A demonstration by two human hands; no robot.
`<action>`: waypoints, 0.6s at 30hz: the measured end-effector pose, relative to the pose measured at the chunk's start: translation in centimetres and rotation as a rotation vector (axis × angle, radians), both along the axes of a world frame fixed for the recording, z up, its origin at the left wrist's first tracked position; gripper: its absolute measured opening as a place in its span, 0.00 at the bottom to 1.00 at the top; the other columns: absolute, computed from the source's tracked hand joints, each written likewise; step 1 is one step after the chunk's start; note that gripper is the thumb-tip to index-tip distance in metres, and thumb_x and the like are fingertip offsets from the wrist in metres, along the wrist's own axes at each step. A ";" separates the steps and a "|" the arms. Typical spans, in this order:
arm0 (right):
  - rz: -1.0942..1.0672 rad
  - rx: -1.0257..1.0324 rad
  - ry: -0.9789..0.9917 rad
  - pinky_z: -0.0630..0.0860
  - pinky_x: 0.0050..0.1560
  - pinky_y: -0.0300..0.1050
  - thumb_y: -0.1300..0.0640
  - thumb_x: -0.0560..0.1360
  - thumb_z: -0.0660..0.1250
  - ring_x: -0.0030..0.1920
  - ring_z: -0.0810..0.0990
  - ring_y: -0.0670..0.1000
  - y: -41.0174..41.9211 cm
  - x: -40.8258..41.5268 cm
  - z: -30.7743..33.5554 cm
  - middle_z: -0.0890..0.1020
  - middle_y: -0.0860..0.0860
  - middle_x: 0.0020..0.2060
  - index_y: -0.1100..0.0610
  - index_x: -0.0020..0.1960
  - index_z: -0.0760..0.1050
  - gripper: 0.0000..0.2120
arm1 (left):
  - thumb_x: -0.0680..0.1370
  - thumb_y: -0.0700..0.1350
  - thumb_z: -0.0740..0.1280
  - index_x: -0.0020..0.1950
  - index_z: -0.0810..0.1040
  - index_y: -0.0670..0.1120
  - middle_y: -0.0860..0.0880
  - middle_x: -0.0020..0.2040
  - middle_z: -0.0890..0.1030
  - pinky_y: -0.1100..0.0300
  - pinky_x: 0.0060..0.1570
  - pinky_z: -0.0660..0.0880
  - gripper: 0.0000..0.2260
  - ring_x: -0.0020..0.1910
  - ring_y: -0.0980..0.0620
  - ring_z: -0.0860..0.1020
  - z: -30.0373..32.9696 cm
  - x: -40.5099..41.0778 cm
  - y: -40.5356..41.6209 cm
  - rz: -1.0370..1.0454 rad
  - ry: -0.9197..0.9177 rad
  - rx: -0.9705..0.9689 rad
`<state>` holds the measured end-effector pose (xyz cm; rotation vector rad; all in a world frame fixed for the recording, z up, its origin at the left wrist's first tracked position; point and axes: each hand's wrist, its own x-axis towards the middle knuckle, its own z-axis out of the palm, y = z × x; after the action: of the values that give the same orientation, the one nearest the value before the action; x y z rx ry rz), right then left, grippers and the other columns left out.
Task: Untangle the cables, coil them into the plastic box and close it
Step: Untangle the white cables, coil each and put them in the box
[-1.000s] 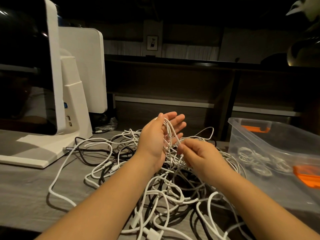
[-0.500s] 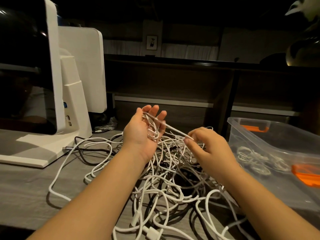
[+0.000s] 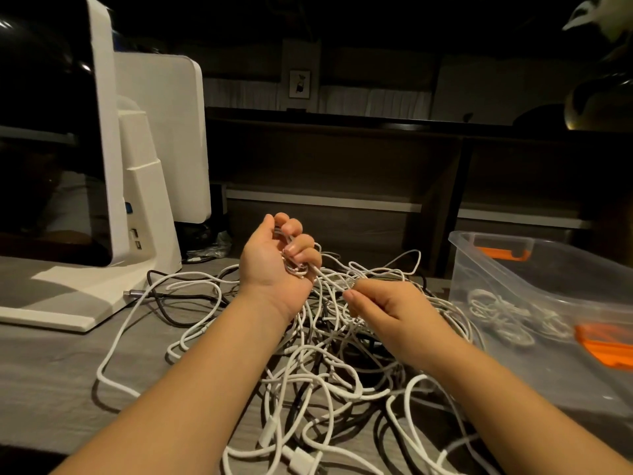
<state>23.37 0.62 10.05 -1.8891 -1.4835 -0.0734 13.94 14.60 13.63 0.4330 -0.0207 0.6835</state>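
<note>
A tangled heap of white and black cables (image 3: 318, 368) lies on the grey desk in front of me. My left hand (image 3: 274, 258) is raised above the heap, palm up, fingers curled round a small coil of white cable (image 3: 297, 265). My right hand (image 3: 387, 310) is just to its right and lower, pinching the same white cable between thumb and fingertips. The clear plastic box (image 3: 534, 269) with orange latches stands open at the right, with coiled white cables (image 3: 496, 313) inside. No lid is in view.
A white monitor stand (image 3: 137, 214) with its base sits on the desk at the left, and a second white screen back (image 3: 164, 132) behind it. A black cable with a metal plug (image 3: 137, 293) runs by the base. Dark shelving fills the background.
My left hand's fingers have curled shut round the coil. My right hand has dropped lower and nearer to the left hand, still pinching the cable.
</note>
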 end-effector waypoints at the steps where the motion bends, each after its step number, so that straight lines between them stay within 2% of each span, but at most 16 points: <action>1: -0.022 -0.017 -0.017 0.72 0.38 0.53 0.46 0.81 0.60 0.33 0.74 0.51 0.0 -0.1 0.1 0.75 0.49 0.29 0.53 0.38 0.73 0.17 | 0.85 0.52 0.54 0.40 0.72 0.49 0.55 0.28 0.69 0.68 0.21 0.59 0.17 0.21 0.59 0.62 -0.1 0.0 0.2 0.021 0.010 0.005; 3: -0.086 -0.012 -0.044 0.73 0.37 0.53 0.43 0.80 0.60 0.32 0.74 0.50 -0.2 0.1 0.2 0.77 0.50 0.30 0.51 0.38 0.74 0.17 | 0.86 0.52 0.54 0.40 0.71 0.49 0.54 0.28 0.67 0.68 0.21 0.57 0.17 0.21 0.58 0.60 0.0 0.0 0.6 0.080 0.021 0.001; 6: -0.152 0.065 -0.053 0.73 0.35 0.49 0.44 0.80 0.61 0.30 0.74 0.46 -0.7 0.6 0.6 0.78 0.49 0.30 0.46 0.44 0.74 0.09 | 0.86 0.51 0.55 0.41 0.70 0.49 0.54 0.27 0.67 0.67 0.20 0.57 0.16 0.21 0.58 0.59 0.2 -0.1 1.1 0.178 0.043 -0.032; 9: -0.077 -0.066 -0.087 0.76 0.39 0.43 0.47 0.79 0.63 0.34 0.75 0.41 -0.9 0.3 0.8 0.79 0.45 0.35 0.44 0.50 0.76 0.04 | 0.85 0.49 0.56 0.42 0.70 0.48 0.53 0.28 0.67 0.65 0.21 0.56 0.13 0.22 0.57 0.59 0.2 -0.1 1.1 0.307 0.137 0.004; 11: -0.019 -0.198 -0.135 0.79 0.45 0.44 0.48 0.79 0.64 0.39 0.77 0.40 -0.8 -0.1 0.7 0.80 0.42 0.39 0.43 0.51 0.78 0.05 | 0.85 0.48 0.57 0.44 0.70 0.47 0.53 0.29 0.67 0.64 0.21 0.56 0.11 0.22 0.57 0.59 0.1 0.1 0.9 0.409 0.216 0.098; 13: 0.041 -0.254 -0.177 0.78 0.47 0.46 0.47 0.79 0.65 0.42 0.78 0.41 -0.7 -0.2 0.8 0.81 0.42 0.41 0.44 0.52 0.80 0.06 | 0.86 0.51 0.55 0.44 0.70 0.47 0.53 0.28 0.67 0.64 0.22 0.56 0.13 0.22 0.57 0.60 0.1 0.2 0.6 0.505 0.290 0.259; 15: 0.110 -0.258 -0.194 0.77 0.48 0.44 0.48 0.79 0.65 0.44 0.78 0.41 -0.7 -0.2 0.9 0.80 0.40 0.41 0.45 0.53 0.81 0.07 | 0.86 0.55 0.53 0.45 0.69 0.47 0.54 0.27 0.67 0.64 0.22 0.56 0.16 0.22 0.58 0.60 0.1 0.3 0.1 0.546 0.345 0.438; 18: 0.218 -0.200 -0.110 0.75 0.47 0.41 0.50 0.79 0.66 0.44 0.77 0.42 -0.7 -0.3 0.9 0.77 0.39 0.39 0.46 0.52 0.82 0.07 | 0.85 0.59 0.50 0.45 0.69 0.47 0.52 0.29 0.67 0.66 0.21 0.57 0.19 0.23 0.57 0.60 -0.4 0.7 -0.3 0.494 0.428 0.651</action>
<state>23.02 -0.06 10.94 -1.8899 -1.8219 0.0765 14.60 14.35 13.20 1.2311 0.2846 1.0554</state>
